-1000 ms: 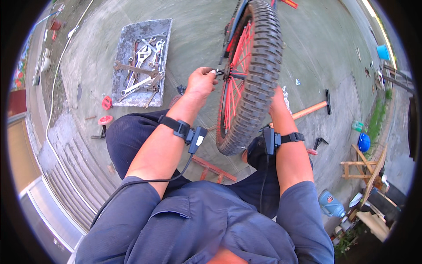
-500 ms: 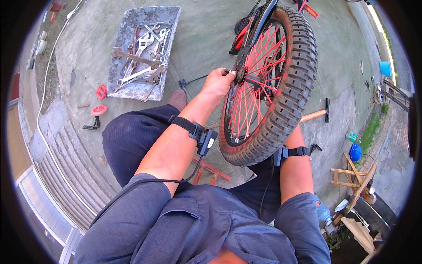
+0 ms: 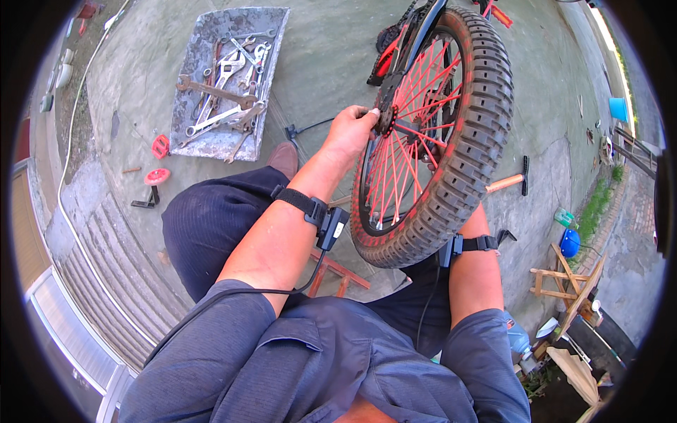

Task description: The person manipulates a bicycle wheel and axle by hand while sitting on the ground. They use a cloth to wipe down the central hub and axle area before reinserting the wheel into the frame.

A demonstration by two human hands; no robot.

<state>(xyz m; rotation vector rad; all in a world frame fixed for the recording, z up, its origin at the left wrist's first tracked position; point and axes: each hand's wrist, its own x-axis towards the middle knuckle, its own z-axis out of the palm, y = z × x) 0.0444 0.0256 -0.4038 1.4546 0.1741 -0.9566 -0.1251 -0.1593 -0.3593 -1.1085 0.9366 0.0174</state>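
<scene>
A bicycle wheel (image 3: 486, 113) with a knobby black tyre and red spokes stands upright in front of me, tilted, in a dark fork. My left hand (image 3: 352, 132) is closed at the hub's left side, thumb and fingers pinching the axle end beside the fork tip. What lies between the fingertips is mostly covered. On the far side of the wheel, my right hand (image 3: 432, 158) shows only in small part through the spokes, near the hub. Its forearm comes up behind the tyre, and its grip is hidden.
A grey tray (image 3: 201, 42) of wrenches lies on the ground ahead left. Red pedals (image 3: 161, 146) are close by it. An orange-handled hammer (image 3: 506, 183) lies right of the wheel. Under the wheel is a red metal frame (image 3: 338, 275). A wooden stand (image 3: 564, 278) is at the right.
The wheel has shifted slightly right, and its spokes sit a little differently. My left hand stays at the hub. The fingers behind the spokes show a bit more clearly.
</scene>
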